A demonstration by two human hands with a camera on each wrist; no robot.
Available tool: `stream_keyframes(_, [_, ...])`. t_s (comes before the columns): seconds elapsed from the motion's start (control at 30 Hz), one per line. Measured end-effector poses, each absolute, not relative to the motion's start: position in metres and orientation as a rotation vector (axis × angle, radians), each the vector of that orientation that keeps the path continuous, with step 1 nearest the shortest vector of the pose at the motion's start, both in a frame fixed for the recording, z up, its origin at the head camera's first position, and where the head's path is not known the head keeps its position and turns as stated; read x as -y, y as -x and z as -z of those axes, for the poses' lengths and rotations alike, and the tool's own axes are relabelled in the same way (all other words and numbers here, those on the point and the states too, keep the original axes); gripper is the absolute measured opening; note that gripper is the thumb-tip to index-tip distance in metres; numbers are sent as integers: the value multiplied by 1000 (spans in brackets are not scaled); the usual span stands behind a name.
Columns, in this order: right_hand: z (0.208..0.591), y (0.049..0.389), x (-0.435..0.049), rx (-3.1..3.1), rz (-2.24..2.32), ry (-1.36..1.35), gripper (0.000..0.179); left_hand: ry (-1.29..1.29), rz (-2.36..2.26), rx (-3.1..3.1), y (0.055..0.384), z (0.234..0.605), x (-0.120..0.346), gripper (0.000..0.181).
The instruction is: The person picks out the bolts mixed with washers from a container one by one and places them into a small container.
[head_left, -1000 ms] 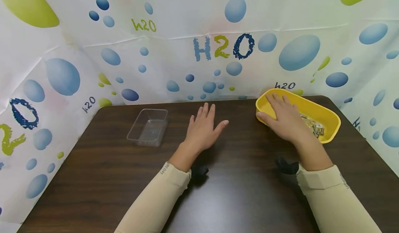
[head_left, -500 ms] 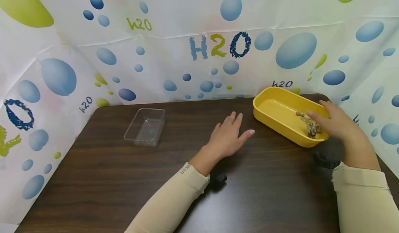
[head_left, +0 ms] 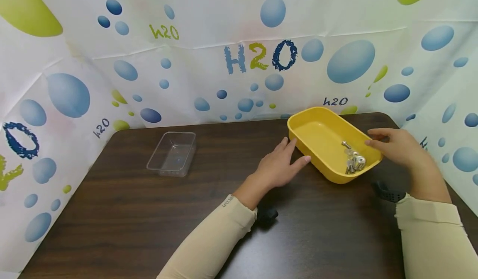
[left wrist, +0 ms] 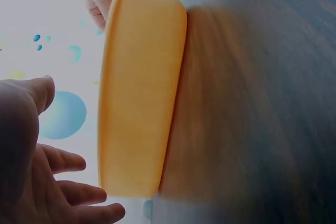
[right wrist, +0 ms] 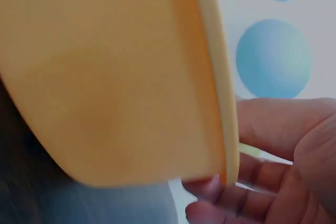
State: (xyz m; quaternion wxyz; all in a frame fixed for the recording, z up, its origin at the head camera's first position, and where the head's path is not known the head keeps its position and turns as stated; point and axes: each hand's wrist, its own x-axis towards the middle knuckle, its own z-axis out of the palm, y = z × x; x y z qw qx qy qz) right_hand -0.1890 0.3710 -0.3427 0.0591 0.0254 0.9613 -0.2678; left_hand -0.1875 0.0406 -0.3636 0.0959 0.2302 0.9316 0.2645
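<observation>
A yellow plastic tub [head_left: 317, 140] stands at the right rear of the dark table. Inside, at its right end, lies a small heap of metal screws and fittings [head_left: 356, 162]. My right hand [head_left: 405, 148] holds the tub's right rim, with the thumb over the edge and the fingers outside, as the right wrist view shows at the rim [right wrist: 223, 77]. My left hand [head_left: 276, 167] is at the tub's near left side, its fingers extended and spread. In the left wrist view the left fingers [left wrist: 79, 192] reach the tub's outer wall [left wrist: 139, 98]; firm contact cannot be made out.
A clear plastic container [head_left: 173, 154] stands further left on the dark wooden table [head_left: 112, 212]. A white sheet with blue and green drops [head_left: 201, 76] hangs directly behind the table and along its sides.
My right hand went from over the tub's left part to its right rim. The tub then shifted left and slightly nearer, while my left hand moved right to meet it.
</observation>
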Motion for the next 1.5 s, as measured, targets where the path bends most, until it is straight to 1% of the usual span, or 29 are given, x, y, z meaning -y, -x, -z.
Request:
stream_keyframes(0.13, [347, 195, -348, -2840, 896, -44, 67, -649, -814, -2743, 189, 365, -32, 81])
stream_keyframes(0.27, [349, 197, -323, -2805, 942, 21, 59, -592, -837, -2737, 192, 365, -23, 82])
stream_keyframes(0.43, [349, 197, -300, -2788, 982, 82, 52, -518, -862, -2747, 195, 363, -8, 80])
stream_keyframes(0.67, [352, 194, -272, -2695, 1206, 127, 53, -489, -920, -2739, 197, 360, 19, 78])
stream_keyframes(0.9, [358, 194, -251, -2501, 1477, 68, 54, -481, -1047, -2719, 202, 361, 41, 73])
stream_keyframes(1.2, [363, 197, -227, -2429, 1598, 99, 52, -458, -1067, -2740, 207, 363, 64, 71])
stream_keyframes(1.5, [365, 199, -214, -2431, 1621, 117, 50, -447, -1069, -2738, 210, 365, 78, 71])
